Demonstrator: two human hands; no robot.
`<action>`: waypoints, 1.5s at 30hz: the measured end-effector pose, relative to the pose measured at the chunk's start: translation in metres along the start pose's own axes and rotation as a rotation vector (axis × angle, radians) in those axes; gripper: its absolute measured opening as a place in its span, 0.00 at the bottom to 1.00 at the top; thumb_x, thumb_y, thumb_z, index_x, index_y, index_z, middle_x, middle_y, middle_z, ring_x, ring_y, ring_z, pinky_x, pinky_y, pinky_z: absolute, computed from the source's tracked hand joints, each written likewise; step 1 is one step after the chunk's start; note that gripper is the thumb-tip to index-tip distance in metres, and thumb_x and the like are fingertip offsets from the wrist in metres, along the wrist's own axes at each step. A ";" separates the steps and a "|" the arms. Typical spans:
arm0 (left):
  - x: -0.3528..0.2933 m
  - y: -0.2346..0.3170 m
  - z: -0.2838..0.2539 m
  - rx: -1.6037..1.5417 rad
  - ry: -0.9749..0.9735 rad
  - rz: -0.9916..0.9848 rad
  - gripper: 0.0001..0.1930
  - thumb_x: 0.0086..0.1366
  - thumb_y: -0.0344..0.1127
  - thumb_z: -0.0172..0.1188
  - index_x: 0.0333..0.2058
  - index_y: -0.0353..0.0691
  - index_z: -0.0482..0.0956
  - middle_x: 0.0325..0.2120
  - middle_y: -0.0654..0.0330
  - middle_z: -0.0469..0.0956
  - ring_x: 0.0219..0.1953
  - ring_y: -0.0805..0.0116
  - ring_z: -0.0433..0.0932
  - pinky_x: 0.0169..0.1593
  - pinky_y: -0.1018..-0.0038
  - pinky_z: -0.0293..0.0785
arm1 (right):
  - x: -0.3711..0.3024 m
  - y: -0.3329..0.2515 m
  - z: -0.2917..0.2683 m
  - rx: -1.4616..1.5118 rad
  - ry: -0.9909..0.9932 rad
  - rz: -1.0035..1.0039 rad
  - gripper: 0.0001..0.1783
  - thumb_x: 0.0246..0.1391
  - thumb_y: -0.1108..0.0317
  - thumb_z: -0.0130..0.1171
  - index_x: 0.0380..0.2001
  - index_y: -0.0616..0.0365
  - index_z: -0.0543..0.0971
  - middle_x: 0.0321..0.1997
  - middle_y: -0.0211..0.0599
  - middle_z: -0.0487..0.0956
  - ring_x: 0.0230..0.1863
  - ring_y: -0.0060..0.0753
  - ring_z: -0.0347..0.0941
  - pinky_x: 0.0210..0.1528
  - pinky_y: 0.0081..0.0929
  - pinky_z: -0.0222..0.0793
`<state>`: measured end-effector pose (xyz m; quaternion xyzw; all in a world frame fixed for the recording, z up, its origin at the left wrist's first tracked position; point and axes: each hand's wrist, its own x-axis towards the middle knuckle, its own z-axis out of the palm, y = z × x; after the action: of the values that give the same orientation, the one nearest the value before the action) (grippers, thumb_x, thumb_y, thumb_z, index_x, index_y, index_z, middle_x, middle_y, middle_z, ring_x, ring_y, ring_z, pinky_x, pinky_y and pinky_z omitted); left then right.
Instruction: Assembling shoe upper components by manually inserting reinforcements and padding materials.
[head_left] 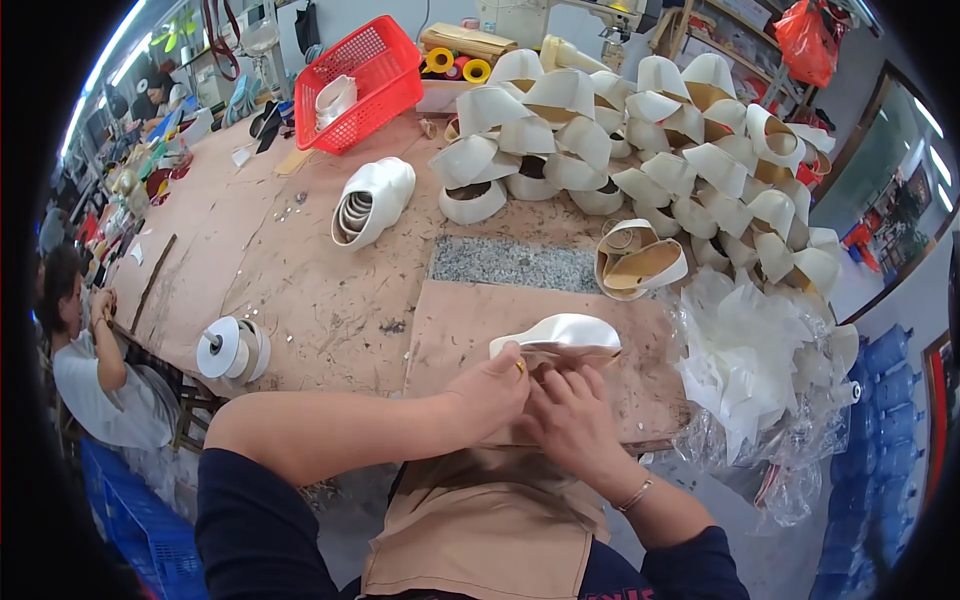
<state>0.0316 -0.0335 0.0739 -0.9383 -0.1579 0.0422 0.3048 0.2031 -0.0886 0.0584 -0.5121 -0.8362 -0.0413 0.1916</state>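
A white, glossy shoe upper [570,332] lies on its side close in front of me, its toe pointing right. My left hand [488,392] is closed on its near left edge, thumb on top; a ring shows on one finger. My right hand [572,410] has its fingers curled at the lower edge of the same upper, right beside the left fingertips. What lies between the two hands' fingertips is hidden. Beyond them, a pair of nested uppers with tan lining [640,265] sits at the corner of a grey speckled stone slab [512,262].
A heap of white uppers [590,140] fills the back right. Nested uppers [372,202] and a red basket [358,75] stand to the left of it. A tape reel [228,348] sits near left. Crumpled clear plastic [745,370] hangs over the right edge. A seated person [95,370] is far left.
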 end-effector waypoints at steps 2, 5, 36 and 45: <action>0.012 0.002 -0.002 0.144 -0.082 0.097 0.10 0.53 0.38 0.52 0.27 0.41 0.81 0.27 0.62 0.76 0.40 0.65 0.74 0.56 0.62 0.57 | 0.009 -0.005 0.003 -0.095 -0.029 -0.008 0.21 0.48 0.57 0.57 0.42 0.61 0.76 0.42 0.37 0.72 0.44 0.38 0.67 0.56 0.36 0.57; 0.016 -0.015 -0.008 0.063 -0.125 0.105 0.08 0.52 0.37 0.53 0.21 0.44 0.79 0.22 0.65 0.75 0.36 0.67 0.74 0.49 0.66 0.62 | 0.029 0.003 0.004 -0.092 0.055 0.066 0.17 0.44 0.59 0.59 0.36 0.58 0.78 0.40 0.35 0.72 0.43 0.37 0.66 0.55 0.35 0.57; -0.015 -0.013 -0.047 -0.977 0.492 -0.756 0.12 0.57 0.34 0.62 0.39 0.40 0.75 0.37 0.56 0.76 0.41 0.58 0.75 0.46 0.65 0.66 | 0.017 -0.033 -0.041 0.032 0.099 -0.130 0.05 0.46 0.66 0.61 0.27 0.52 0.76 0.25 0.32 0.74 0.33 0.35 0.71 0.37 0.31 0.63; 0.008 -0.047 -0.017 -0.606 -0.315 -0.486 0.06 0.52 0.39 0.63 0.24 0.44 0.82 0.23 0.56 0.79 0.32 0.54 0.79 0.45 0.59 0.66 | 0.061 -0.003 -0.008 0.236 -0.121 0.092 0.05 0.46 0.72 0.59 0.26 0.63 0.75 0.26 0.42 0.75 0.33 0.46 0.73 0.38 0.38 0.68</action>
<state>0.0297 -0.0045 0.1149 -0.9030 -0.4248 0.0637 -0.0118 0.1782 -0.0406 0.0888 -0.5253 -0.8210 0.0972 0.2015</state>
